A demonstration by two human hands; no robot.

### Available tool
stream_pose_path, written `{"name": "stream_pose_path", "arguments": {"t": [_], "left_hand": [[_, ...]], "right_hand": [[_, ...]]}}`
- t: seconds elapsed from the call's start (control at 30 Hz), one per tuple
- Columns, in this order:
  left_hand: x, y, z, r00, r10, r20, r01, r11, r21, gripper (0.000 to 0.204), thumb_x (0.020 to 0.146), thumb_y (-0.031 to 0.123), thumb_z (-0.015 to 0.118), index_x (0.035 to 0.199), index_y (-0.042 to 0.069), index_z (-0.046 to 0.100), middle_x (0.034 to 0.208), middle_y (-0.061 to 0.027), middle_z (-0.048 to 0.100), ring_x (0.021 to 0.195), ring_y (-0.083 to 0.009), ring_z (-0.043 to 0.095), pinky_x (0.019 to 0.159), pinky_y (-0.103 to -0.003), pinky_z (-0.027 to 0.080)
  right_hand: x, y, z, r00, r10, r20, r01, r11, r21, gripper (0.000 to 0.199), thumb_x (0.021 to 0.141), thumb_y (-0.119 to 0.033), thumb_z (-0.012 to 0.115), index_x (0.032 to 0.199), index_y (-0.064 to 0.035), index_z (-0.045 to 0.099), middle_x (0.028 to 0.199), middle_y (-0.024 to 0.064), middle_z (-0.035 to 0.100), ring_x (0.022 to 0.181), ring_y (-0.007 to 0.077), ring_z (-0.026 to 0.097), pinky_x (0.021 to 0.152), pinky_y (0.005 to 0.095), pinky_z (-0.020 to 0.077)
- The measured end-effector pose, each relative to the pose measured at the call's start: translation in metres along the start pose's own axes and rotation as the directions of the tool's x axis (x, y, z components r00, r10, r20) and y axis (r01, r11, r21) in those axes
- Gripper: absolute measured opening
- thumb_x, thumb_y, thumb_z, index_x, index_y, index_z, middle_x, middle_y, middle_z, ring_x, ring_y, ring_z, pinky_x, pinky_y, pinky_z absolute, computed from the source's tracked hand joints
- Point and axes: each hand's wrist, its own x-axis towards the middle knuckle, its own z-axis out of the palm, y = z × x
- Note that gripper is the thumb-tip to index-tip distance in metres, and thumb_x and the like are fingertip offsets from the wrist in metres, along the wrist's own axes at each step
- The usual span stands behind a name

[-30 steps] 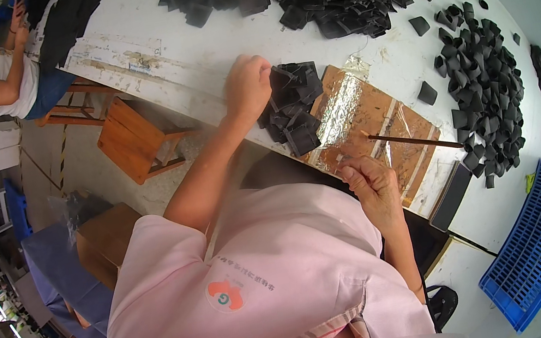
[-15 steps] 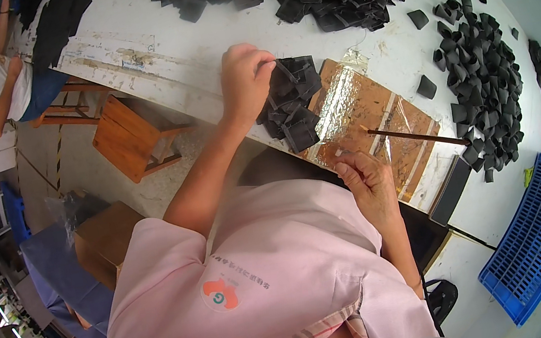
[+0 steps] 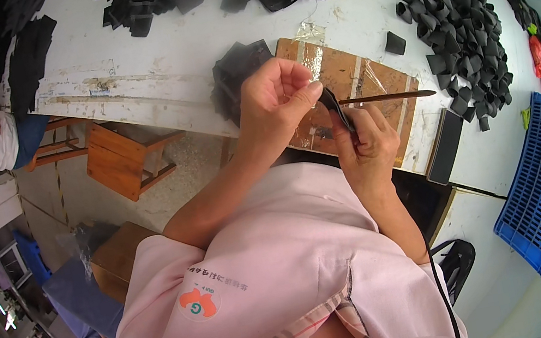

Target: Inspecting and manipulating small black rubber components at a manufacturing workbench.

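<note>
Now, mid-frame | left hand (image 3: 276,93) pinches the small black piece (image 3: 333,105) I hold above the brown board (image 3: 370,80) | right hand (image 3: 366,142) grips its lower edge and a thin brush (image 3: 384,98) | risk, I judge: piece slips if either pinch eases, brush smearing fingers.

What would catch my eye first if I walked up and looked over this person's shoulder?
Probably the two hands meeting in the middle: the left hand and right hand pinch a small black piece between them, the right also holding a thin brown stick. Just under them lies a taped brown board on the white table. Heaps of black pieces spread at the far right.
</note>
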Motion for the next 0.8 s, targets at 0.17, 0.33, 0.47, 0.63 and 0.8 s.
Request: {"name": "stream_pose_path", "arguments": {"t": [0.17, 0.33, 0.47, 0.63, 0.8], "left_hand": [[-0.006, 0.002, 0.009, 0.944, -0.275, 0.183, 0.301, 0.944, -0.134, 0.01, 0.076, 0.011, 0.058, 0.078, 0.002, 0.055, 0.065, -0.0003, 0.055, 0.056, -0.005, 0.048, 0.052, -0.018, 0.039], [0.0, -0.002, 0.013, 0.887, -0.393, 0.242, 0.438, 0.881, -0.177, 0.009, 0.076, 0.01, 0.059, 0.078, 0.002, 0.056, 0.065, -0.0014, 0.056, 0.055, -0.0052, 0.049, 0.05, -0.018, 0.039], [0.003, -0.008, 0.012, 0.913, -0.334, 0.234, 0.37, 0.92, -0.132, 0.007, 0.075, 0.006, 0.059, 0.078, 0.0, 0.058, 0.066, -0.0023, 0.058, 0.055, -0.0042, 0.049, 0.05, -0.016, 0.04], [-0.006, 0.006, 0.024, 0.955, -0.139, 0.262, 0.09, 0.977, 0.191, 0.005, 0.077, 0.002, 0.059, 0.08, -0.002, 0.058, 0.065, 0.0002, 0.058, 0.058, -0.001, 0.051, 0.05, -0.016, 0.042], [-0.015, 0.013, 0.04, 0.934, 0.144, 0.328, -0.256, 0.908, 0.332, 0.007, 0.07, 0.001, 0.06, 0.073, 0.0, 0.054, 0.064, -0.012, 0.057, 0.055, -0.0216, 0.058, 0.049, -0.03, 0.043]], "right_hand": [[-0.006, 0.005, -0.005, 0.998, -0.029, -0.047, 0.022, 0.99, -0.136, 0.014, 0.066, -0.001, 0.063, 0.079, -0.0031, 0.056, 0.064, 0.0084, 0.046, 0.049, 0.0234, 0.047, 0.045, 0.0309, 0.0371], [-0.006, 0.01, -0.01, 0.997, -0.068, -0.026, 0.061, 0.973, -0.221, 0.018, 0.066, -0.001, 0.062, 0.083, -0.0036, 0.056, 0.069, 0.0087, 0.048, 0.054, 0.0244, 0.05, 0.048, 0.0311, 0.04], [-0.001, 0.011, -0.019, 0.995, 0.053, 0.086, -0.043, 0.994, -0.105, 0.031, 0.065, -0.017, 0.069, 0.089, -0.0027, 0.055, 0.074, 0.0085, 0.05, 0.062, 0.0235, 0.052, 0.05, 0.0309, 0.042], [0.004, 0.003, -0.032, 0.997, 0.017, -0.079, -0.001, 0.978, 0.206, 0.035, 0.069, -0.025, 0.069, 0.092, -0.0012, 0.058, 0.077, 0.0092, 0.053, 0.064, 0.019, 0.052, 0.05, 0.0274, 0.0429], [0.004, 0.006, -0.029, 0.987, -0.007, -0.161, 0.037, 0.983, 0.18, 0.016, 0.073, -0.008, 0.065, 0.086, -0.0006, 0.06, 0.07, 0.008, 0.052, 0.058, 0.0164, 0.05, 0.048, 0.0253, 0.0403]]}}
